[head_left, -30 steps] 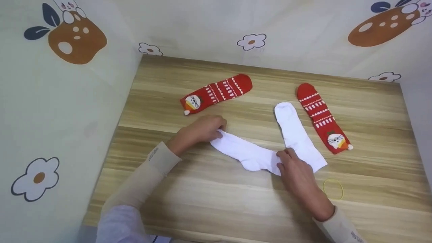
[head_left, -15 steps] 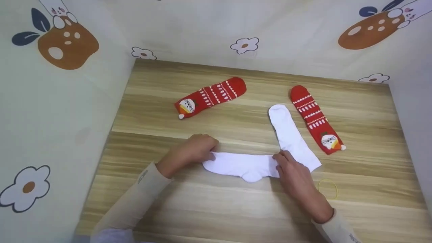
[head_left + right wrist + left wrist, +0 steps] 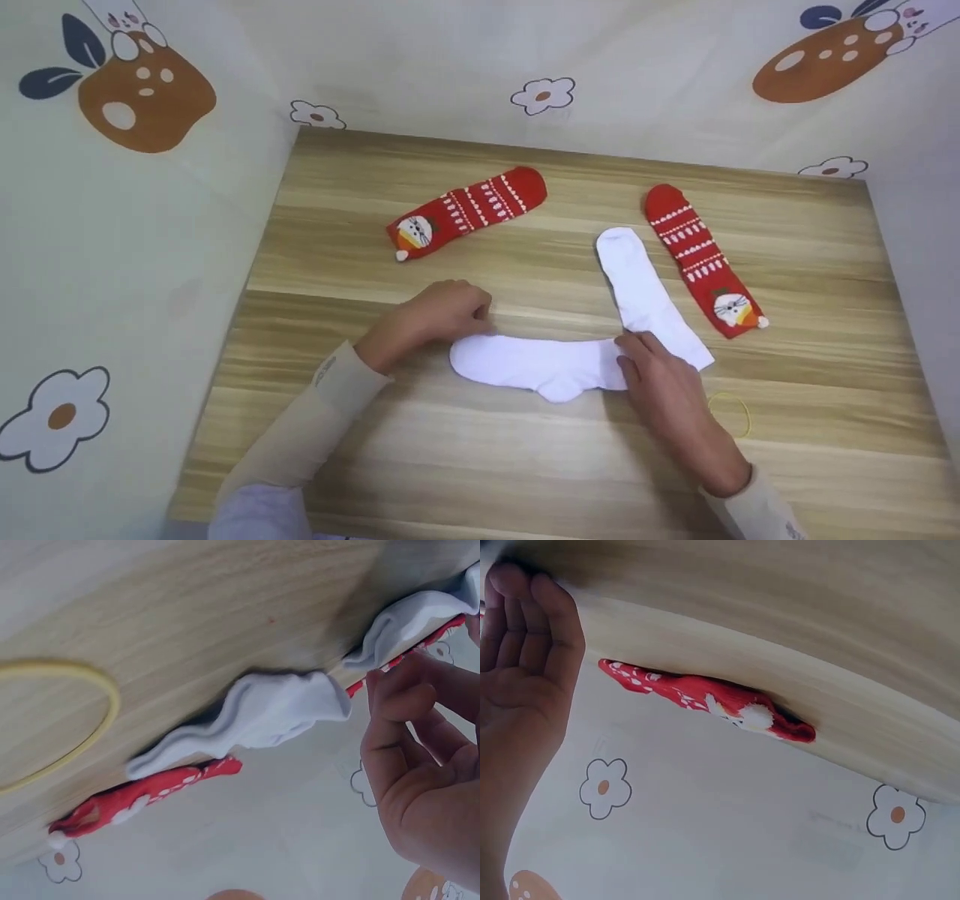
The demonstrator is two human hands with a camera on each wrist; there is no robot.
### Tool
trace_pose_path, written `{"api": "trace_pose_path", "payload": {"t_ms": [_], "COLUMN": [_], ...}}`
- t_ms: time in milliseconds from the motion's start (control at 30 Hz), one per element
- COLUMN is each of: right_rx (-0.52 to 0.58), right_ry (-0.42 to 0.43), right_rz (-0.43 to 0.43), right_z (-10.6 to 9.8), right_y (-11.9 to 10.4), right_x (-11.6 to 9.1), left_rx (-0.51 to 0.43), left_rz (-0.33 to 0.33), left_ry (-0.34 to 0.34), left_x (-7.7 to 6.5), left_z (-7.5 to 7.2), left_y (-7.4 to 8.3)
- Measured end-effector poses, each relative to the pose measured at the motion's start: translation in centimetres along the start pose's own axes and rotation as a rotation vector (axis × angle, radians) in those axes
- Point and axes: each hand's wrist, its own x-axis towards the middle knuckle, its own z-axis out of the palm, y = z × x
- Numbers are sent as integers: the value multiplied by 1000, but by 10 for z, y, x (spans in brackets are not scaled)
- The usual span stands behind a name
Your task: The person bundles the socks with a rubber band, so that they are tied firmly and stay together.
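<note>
A white sock (image 3: 525, 364) lies sideways across the wooden table, its heel bulging toward the near edge. My right hand (image 3: 667, 390) pinches its cuff end, partly covering it. Just above the toe end is my left hand (image 3: 454, 309), apart from the cloth; the left wrist view shows its fingers (image 3: 536, 630) loosely bent with nothing in them. Behind the right hand lies a second white sock (image 3: 649, 292), slanting away. One red patterned sock (image 3: 480, 206) rests at the back left, and another red sock (image 3: 701, 259) at the right.
A thin yellow rubber band (image 3: 730, 415) lies on the table (image 3: 480, 465) to the right of my right wrist. Patterned cloth walls (image 3: 420, 67) rise along the table's back and sides.
The white sock's toe end has been brought nearer, so the sock now lies level. My left hand has let go of the toe and moved slightly away; the right stays at the cuff.
</note>
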Motion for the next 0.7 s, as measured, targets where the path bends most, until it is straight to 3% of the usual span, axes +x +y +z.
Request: {"api": "trace_pose_path", "payload": {"t_ms": [233, 500, 700], "right_rx": [20, 11, -9], "right_ry": [95, 189, 152], "right_rz": [96, 237, 344], "right_z": [-13, -31, -30], "right_y": [18, 45, 61], "right_x": [-5, 0, -6], "left_rx": [-14, -14, -55], "left_rz": [84, 148, 142], "left_ry": [57, 92, 77], "left_x": [44, 109, 146], "left_z": [-21, -53, -54], "left_y": [13, 40, 61]}}
